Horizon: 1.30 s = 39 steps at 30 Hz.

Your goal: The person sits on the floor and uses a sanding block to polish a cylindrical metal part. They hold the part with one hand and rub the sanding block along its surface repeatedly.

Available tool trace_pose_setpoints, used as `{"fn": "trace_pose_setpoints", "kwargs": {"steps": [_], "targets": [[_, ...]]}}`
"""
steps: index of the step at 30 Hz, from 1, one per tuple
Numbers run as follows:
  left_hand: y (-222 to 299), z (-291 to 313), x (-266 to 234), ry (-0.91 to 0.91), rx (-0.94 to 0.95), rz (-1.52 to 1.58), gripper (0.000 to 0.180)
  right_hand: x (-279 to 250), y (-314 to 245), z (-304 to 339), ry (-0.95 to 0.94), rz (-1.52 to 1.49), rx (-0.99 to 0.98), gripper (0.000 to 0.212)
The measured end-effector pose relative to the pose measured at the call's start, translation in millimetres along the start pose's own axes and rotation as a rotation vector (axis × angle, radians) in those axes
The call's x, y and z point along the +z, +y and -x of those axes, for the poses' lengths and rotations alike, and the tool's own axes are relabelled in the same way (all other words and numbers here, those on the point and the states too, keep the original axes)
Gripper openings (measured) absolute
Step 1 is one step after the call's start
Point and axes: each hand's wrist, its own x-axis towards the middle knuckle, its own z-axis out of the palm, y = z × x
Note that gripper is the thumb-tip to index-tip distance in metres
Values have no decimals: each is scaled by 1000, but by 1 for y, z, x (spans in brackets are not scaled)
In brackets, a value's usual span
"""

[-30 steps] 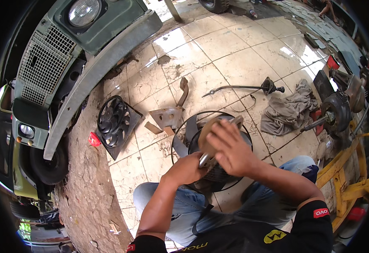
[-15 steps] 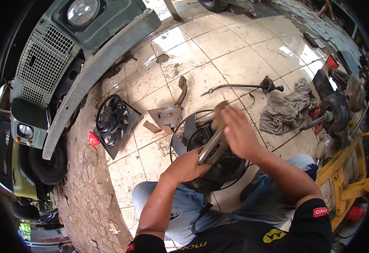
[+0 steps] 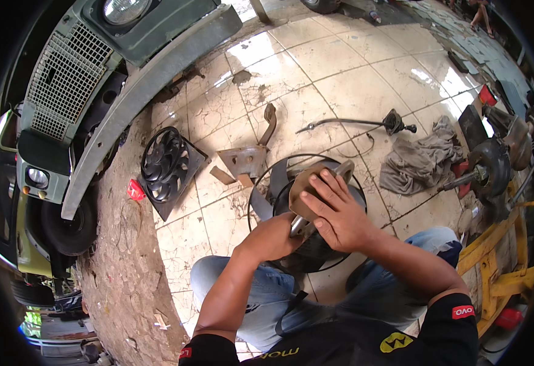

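My left hand [image 3: 271, 236] is closed round a metal part [image 3: 303, 196] with a bare shiny rod and a flat brownish plate at its far end. My right hand [image 3: 338, 215] lies over that plate, fingers stretched out and a little apart, palm side down. What lies under the palm is hidden. Below both hands, between my knees, a black radiator fan [image 3: 277, 177] in a round ring rests on the floor, partly covered by the hands and the part.
Another black fan [image 3: 162, 163], a rusty pedal bracket [image 3: 244, 160], a gear lever [image 3: 358, 122] and a grey rag [image 3: 419, 160] lie on the tiles [image 3: 352, 91]. A green vehicle's bumper [image 3: 139, 91] stands left. At right are a wheel hub assembly [image 3: 489, 165] and a yellow frame [image 3: 492, 262].
My right hand has come back toward me, from the far end of the metal part onto its plate, which has tilted to show its broad face. My left hand keeps its grip.
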Motion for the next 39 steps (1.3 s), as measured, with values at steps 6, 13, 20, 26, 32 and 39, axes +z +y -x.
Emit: {"fn": "trace_pose_setpoints", "kwargs": {"steps": [6,13,20,26,32,39], "targets": [[-5,-6,6,46,106,49,57,15,46,2,222,-153,405,52],[0,-4,4,60,108,73,53,-3,46,-2,106,-204,307,54],[0,-1,3,43,97,63,51,-7,15,3,-80,0,8,57],[-2,-2,3,49,97,22,57,9,27,3,167,-103,248,62],[0,0,3,78,83,22,53,-4,39,-1,33,-113,274,60],[-6,-1,3,52,60,14,53,-8,12,-6,-32,-69,35,57]]}}
